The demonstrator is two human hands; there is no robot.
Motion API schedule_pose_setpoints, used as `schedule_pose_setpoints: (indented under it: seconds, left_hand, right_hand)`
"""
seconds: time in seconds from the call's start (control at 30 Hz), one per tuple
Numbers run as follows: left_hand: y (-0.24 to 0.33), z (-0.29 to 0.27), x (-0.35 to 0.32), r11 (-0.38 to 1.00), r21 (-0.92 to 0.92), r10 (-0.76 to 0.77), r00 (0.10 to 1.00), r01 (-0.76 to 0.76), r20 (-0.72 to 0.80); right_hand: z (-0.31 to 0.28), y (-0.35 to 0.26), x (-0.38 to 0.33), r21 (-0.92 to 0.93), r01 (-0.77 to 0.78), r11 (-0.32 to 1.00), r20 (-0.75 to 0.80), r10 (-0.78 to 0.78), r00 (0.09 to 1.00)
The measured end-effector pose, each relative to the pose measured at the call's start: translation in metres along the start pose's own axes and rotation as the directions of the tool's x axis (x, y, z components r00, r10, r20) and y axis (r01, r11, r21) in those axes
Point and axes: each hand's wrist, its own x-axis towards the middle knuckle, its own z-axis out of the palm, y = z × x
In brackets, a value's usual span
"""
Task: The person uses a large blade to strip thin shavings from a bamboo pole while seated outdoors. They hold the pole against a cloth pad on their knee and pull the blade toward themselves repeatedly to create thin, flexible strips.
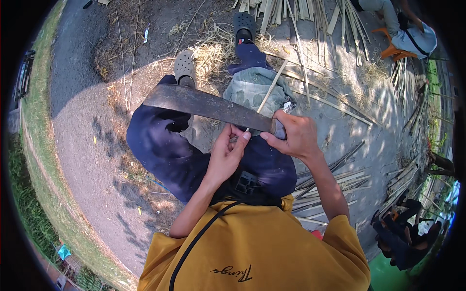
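Ahead of the hands (224, 156), a left-pinched strip (272, 88) slants under the right-gripped knife (208, 104).

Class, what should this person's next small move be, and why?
Probably a short pull of the thin pale strip toward the body with the left hand, the machete held steady: the left thumb and fingers pinch the strip's near end, the right hand holds the machete's base end, and its blade crosses over the strip.
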Motion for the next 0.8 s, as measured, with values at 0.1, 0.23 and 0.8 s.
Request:
schedule_pose_setpoints:
  seconds: [0.1,0.23,0.8]
  left_hand:
    - [0.003,0.005,0.003,0.983,0.171,0.058,0.998,-0.062,0.032]
    - [0.015,-0.004,0.008,0.988,0.115,-0.117,0.982,0.100,0.150]
    - [0.020,-0.009,0.015,0.984,0.088,-0.172,0.947,0.153,0.271]
  right_hand:
    - [-0.002,0.002,0.001,0.010,0.043,0.999,0.032,-0.044,0.999]
    - [-0.002,0.003,0.003,-0.022,0.139,0.990,0.009,-0.139,0.990]
    - [-0.007,-0.003,0.005,-0.027,0.084,0.996,0.083,-0.082,0.993]
